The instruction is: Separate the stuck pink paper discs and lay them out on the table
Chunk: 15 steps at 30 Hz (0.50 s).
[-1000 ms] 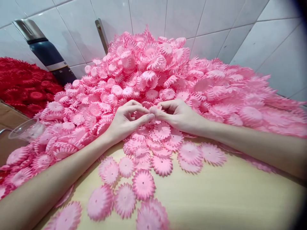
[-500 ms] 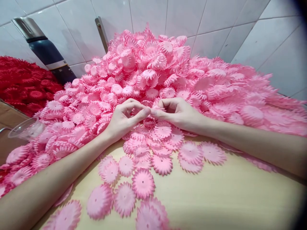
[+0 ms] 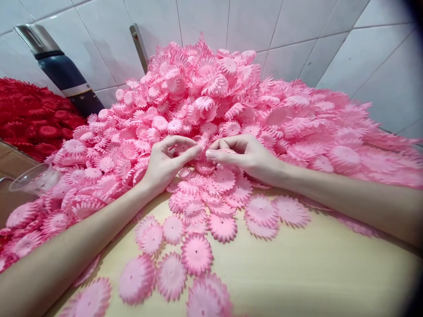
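My left hand (image 3: 168, 159) and my right hand (image 3: 246, 155) meet low in front of a big heap of pink flower-petal discs (image 3: 205, 103). Thumb and fingertips of the left are pinched together; whatever lies between them is hidden. The right thumb presses on its curled fingers, and a bit of pink petal disc (image 3: 228, 150) shows between them. A narrow gap with pink petals behind it separates the two hands. Below them, loose toothed discs with small centre holes, such as one darker pink disc (image 3: 197, 252), lie on the pale table (image 3: 297, 268).
At the left stand a dark blue bottle (image 3: 68, 72) with a metal cap and a pile of red petal discs (image 3: 33, 116). A clear plastic cup (image 3: 33, 179) lies near a cardboard box (image 3: 13, 164). A metal strip (image 3: 139, 47) leans against the tiled wall (image 3: 205, 20).
My hands have drawn slightly apart, the left shifting a little leftward. My right fingertips have closed down toward the thumb. The discs on the table lie as before.
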Each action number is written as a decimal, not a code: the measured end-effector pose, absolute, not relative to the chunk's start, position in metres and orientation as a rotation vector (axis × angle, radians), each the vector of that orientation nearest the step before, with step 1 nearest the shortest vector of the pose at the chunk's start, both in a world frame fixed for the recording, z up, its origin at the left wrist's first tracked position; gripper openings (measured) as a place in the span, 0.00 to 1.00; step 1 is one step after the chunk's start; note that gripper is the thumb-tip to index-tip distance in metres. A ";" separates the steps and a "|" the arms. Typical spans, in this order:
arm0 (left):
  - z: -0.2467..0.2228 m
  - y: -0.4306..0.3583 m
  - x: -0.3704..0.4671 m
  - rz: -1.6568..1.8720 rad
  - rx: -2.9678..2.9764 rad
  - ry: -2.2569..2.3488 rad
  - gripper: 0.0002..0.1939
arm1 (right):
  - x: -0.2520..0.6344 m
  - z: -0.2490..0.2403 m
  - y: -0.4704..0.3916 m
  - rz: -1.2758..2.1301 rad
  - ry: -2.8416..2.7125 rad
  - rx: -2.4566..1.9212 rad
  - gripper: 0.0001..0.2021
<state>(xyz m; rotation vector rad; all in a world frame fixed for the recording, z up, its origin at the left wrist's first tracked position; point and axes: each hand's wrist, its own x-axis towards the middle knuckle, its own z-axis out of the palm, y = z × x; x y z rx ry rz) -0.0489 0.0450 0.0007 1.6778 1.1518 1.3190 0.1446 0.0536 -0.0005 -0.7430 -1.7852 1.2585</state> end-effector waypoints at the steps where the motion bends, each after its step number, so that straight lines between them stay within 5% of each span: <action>1: 0.002 0.044 -0.049 1.300 1.744 1.180 0.15 | 0.145 -0.001 0.054 1.259 -1.762 -0.719 0.22; 8: 0.002 0.045 -0.050 1.277 1.865 1.148 0.13 | 0.144 0.000 0.056 1.252 -1.643 -0.641 0.14; 15: 0.004 0.040 -0.047 1.317 1.845 0.991 0.23 | 0.144 0.002 0.053 1.198 -1.811 -0.777 0.11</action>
